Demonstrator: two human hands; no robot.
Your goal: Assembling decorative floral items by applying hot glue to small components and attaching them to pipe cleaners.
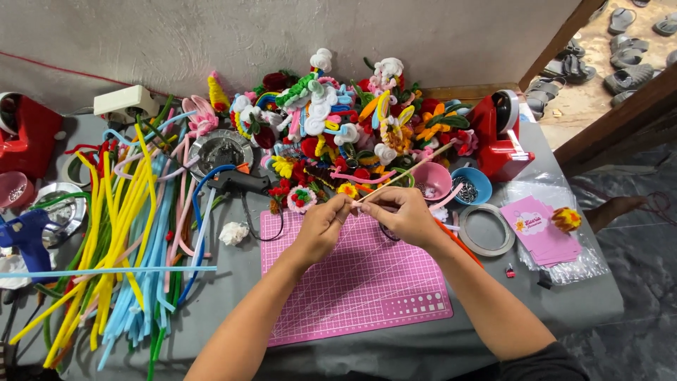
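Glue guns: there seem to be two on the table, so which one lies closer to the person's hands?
The black glue gun, lying just beyond the pink cutting mat, close to the left hand. The blue glue gun sits far off at the table's left edge.

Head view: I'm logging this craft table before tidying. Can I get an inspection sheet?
Surface: grey table with a pink cutting mat.
Job's things: a thin stick pinched by both hands over the mat.
Clutter: pipe cleaners spread at left, a heap of finished flowers behind, black glue gun, pink bowl, blue bowl, tape ring, pink cards.
Grippers: left hand and right hand, fingertips together on the stick.
Cables: glue gun cord looping onto the mat.
Surroundings: plaster wall; sandals on the floor at right.
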